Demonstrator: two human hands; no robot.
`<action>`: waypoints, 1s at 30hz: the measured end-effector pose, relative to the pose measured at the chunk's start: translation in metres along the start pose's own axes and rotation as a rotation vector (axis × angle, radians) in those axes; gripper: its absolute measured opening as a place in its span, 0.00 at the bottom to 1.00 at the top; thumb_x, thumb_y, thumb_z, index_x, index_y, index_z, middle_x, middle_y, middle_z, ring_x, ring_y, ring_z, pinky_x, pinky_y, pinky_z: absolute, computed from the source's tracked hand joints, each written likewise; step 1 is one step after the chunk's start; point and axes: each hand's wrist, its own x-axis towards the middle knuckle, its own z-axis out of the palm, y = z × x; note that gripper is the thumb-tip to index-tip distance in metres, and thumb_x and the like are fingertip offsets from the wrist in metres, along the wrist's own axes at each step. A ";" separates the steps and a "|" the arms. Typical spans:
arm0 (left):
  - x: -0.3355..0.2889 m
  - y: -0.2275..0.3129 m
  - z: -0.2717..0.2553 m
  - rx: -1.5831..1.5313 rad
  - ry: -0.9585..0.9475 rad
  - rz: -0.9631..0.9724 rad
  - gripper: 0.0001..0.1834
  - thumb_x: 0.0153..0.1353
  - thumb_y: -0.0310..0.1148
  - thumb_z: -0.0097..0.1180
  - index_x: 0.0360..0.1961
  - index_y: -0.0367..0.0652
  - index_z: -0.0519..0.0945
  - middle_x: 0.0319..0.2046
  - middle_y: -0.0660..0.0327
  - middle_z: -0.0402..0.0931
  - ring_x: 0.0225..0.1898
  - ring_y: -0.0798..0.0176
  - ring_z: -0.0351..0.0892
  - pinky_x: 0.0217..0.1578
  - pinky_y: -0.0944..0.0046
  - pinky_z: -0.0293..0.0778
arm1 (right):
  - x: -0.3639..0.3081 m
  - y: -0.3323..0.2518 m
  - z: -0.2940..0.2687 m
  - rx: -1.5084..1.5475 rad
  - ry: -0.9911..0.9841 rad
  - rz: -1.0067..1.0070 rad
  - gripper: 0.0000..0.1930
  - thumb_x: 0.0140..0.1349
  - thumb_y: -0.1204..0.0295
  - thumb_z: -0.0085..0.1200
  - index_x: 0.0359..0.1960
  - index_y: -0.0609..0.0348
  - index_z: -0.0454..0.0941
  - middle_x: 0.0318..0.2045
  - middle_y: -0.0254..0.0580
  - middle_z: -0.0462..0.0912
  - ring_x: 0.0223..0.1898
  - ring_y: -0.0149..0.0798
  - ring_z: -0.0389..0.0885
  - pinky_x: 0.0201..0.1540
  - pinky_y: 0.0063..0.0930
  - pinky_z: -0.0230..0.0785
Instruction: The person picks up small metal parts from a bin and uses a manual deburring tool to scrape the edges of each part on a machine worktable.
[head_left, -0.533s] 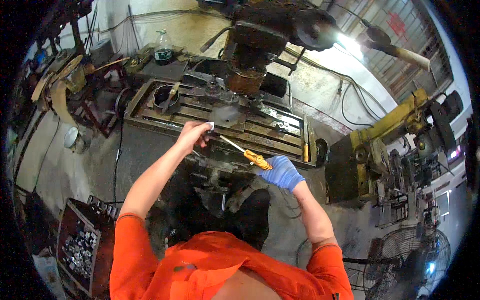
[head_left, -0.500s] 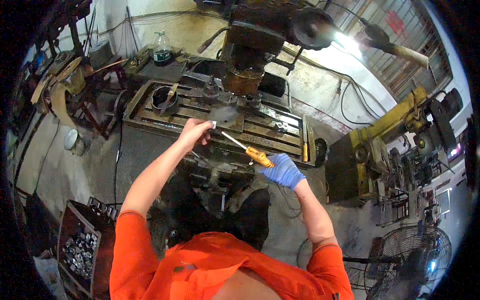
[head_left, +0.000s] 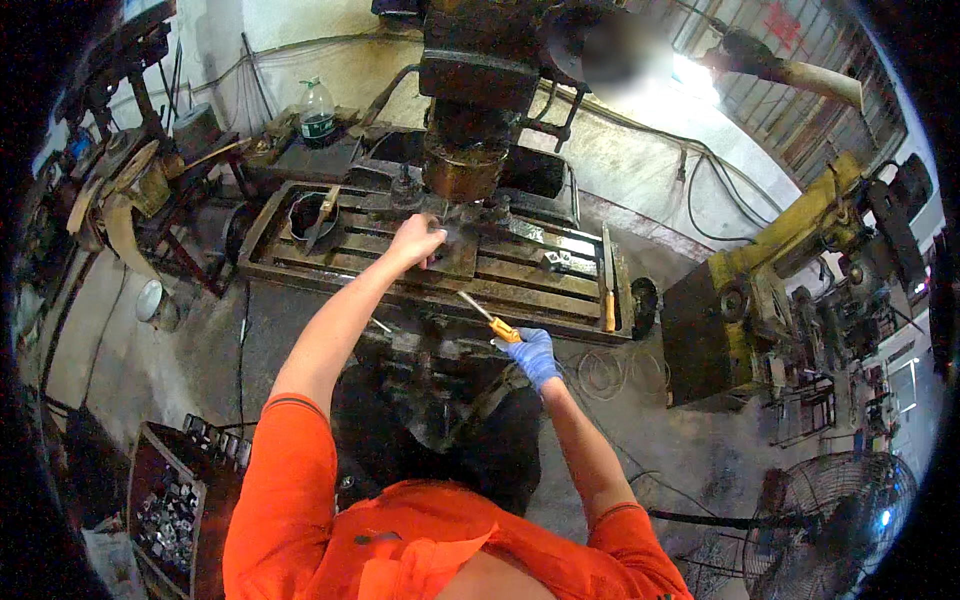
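Note:
My bare left hand [head_left: 413, 242] is closed in a pinch over the slotted machine table [head_left: 535, 286], just below the machine's spindle head [head_left: 464, 170]. A small pale metal piece [head_left: 442, 234] shows at its fingertips, partly hidden. My right hand [head_left: 533, 357], in a blue glove, is wrapped round a yellow-handled tool [head_left: 505, 331] with a thin metal rod. The rod points up and left toward the table's front edge, apart from the left hand. Whether the tool is a screwdriver or an air gun I cannot make out.
On the table stand a dark pot [head_left: 312, 217] with a brush [head_left: 329, 203], a small metal block [head_left: 556, 261] and a yellow-handled file-like tool [head_left: 609, 300]. A box of metal pieces [head_left: 170, 515] lies lower left, a fan [head_left: 835, 525] lower right. Beyond the table sits a bottle [head_left: 317, 115].
My left hand has moved forward with the small metal piece, closer under the spindle head. My right hand has drawn lower and slightly left, still holding the yellow-handled tool.

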 end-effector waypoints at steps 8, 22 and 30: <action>-0.012 0.021 0.007 0.690 0.219 0.241 0.13 0.52 0.40 0.51 0.35 0.44 0.77 0.26 0.51 0.78 0.32 0.48 0.77 0.34 0.52 0.73 | -0.028 0.014 0.001 -0.041 0.218 0.031 0.18 0.45 0.70 0.61 0.37 0.69 0.78 0.30 0.43 0.82 0.31 0.30 0.78 0.35 0.23 0.69; 0.000 0.000 -0.006 0.741 0.092 0.537 0.12 0.48 0.34 0.54 0.36 0.46 0.79 0.32 0.55 0.77 0.34 0.50 0.77 0.35 0.54 0.73 | -0.127 0.063 -0.085 0.087 0.224 0.238 0.13 0.49 0.72 0.60 0.35 0.68 0.79 0.29 0.38 0.81 0.29 0.28 0.75 0.33 0.23 0.67; 0.014 -0.002 0.016 0.706 0.257 0.491 0.12 0.49 0.34 0.55 0.37 0.45 0.77 0.29 0.53 0.77 0.31 0.49 0.77 0.32 0.53 0.73 | -0.147 0.023 -0.113 -0.220 0.209 0.181 0.09 0.50 0.73 0.54 0.31 0.66 0.79 0.19 0.41 0.80 0.22 0.25 0.70 0.27 0.23 0.65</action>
